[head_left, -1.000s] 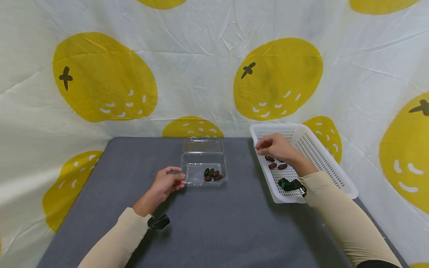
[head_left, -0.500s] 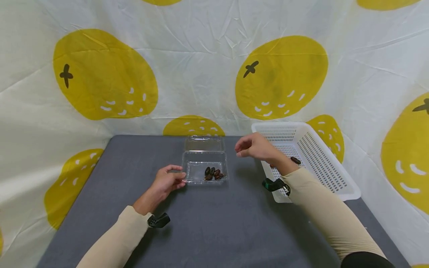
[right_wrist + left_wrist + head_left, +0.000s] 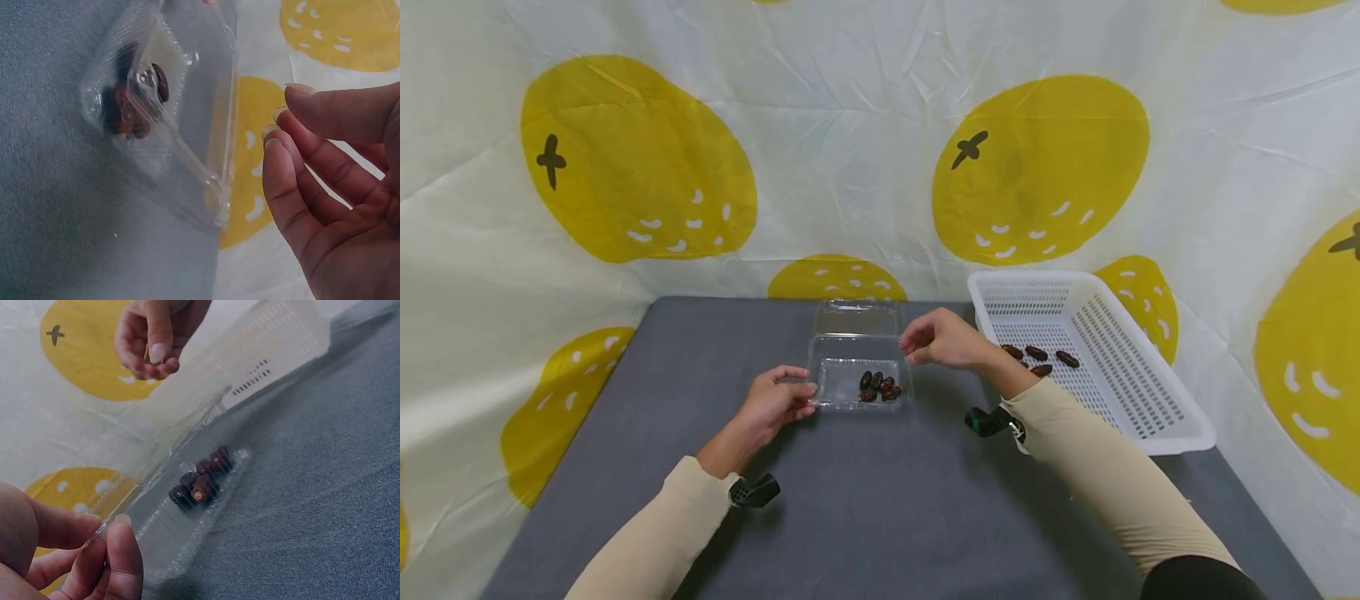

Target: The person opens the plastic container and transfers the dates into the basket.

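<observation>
My left hand [image 3: 772, 398] pinches the left edge of a clear plastic clamshell box [image 3: 835, 379], thumb and fingers on its rim in the left wrist view. The box sits on the table with its lid [image 3: 859, 317] raised at the back. Several dark brown dates [image 3: 877, 386] lie together in its right half. My right hand [image 3: 942, 337] hangs in the air at the box's right side, close to the lid. Its fingers [image 3: 281, 178] are loosely bent, with a gap to the thumb and nothing showing between them.
A white perforated basket [image 3: 1138, 350] stands at the back right, with several more dates [image 3: 1067, 359] on its floor. The grey table [image 3: 880, 508] ends at a hanging cloth [image 3: 850, 167] printed with yellow fruit.
My right hand has come out from over the basket and moved left to the box's right side. The left hand stays at the box's left edge.
</observation>
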A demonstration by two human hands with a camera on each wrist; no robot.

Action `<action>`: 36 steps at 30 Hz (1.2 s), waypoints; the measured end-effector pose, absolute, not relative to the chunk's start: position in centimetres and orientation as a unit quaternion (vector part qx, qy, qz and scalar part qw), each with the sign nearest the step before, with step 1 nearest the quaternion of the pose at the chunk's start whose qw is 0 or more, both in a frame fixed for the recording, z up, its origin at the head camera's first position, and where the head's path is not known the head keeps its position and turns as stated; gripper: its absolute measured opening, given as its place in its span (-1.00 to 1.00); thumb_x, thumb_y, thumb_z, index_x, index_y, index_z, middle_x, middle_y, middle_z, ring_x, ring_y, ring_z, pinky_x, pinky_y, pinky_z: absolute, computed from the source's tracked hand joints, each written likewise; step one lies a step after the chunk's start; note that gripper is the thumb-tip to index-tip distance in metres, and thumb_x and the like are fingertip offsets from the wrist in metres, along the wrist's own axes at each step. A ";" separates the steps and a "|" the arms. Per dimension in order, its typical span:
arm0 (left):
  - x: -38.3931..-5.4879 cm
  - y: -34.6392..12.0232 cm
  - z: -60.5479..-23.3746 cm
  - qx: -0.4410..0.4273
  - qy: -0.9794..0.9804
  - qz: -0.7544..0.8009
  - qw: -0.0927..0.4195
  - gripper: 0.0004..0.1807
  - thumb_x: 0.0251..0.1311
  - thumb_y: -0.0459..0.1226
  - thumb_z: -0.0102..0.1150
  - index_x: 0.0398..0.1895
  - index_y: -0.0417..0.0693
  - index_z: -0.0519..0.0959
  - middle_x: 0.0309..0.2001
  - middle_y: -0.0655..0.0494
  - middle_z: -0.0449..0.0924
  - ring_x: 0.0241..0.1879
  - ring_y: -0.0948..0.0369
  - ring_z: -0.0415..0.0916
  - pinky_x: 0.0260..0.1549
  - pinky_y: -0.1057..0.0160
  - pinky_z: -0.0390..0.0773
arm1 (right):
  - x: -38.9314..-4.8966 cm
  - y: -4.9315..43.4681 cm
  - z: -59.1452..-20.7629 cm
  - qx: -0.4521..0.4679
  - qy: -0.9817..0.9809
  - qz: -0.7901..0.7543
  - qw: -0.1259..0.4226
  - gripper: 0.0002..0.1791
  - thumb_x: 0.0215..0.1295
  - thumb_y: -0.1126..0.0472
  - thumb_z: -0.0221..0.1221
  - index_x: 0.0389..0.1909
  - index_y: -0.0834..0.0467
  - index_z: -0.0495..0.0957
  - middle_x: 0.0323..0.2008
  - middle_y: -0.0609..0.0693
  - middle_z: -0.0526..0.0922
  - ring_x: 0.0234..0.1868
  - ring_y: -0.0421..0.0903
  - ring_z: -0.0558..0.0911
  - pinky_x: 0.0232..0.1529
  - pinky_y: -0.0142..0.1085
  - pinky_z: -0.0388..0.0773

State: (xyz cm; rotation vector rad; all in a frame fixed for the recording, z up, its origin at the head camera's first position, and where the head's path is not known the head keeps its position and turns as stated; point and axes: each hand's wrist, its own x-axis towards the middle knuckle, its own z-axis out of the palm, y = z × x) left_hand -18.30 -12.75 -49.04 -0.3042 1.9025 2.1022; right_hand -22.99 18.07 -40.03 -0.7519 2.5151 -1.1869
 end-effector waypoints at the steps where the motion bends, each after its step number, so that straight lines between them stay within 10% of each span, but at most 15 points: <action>1: -18.3 -12.8 -49.1 -0.106 0.660 0.730 0.145 -0.51 0.35 -0.47 0.26 0.31 -0.36 0.39 -0.44 0.02 0.68 -0.56 0.28 0.64 -0.48 0.37 0.71 | -23.0 17.9 -40.2 -0.263 0.866 -0.406 0.131 -0.84 0.24 0.45 0.36 -0.16 0.30 0.73 -0.25 0.20 0.80 -0.28 -0.17 0.71 -0.19 -0.33 0.66; 36: -18.4 -12.4 -49.3 -0.107 0.647 0.744 0.130 -0.51 0.32 -0.51 0.26 0.28 -0.41 0.39 -0.49 0.05 0.65 -0.60 0.28 0.61 -0.50 0.34 0.71 | -26.2 12.0 -45.9 -0.273 0.871 -0.376 0.161 -0.67 0.17 0.38 0.45 -0.03 0.31 0.73 -0.06 0.25 0.79 -0.13 -0.10 0.74 -0.03 -0.23 0.72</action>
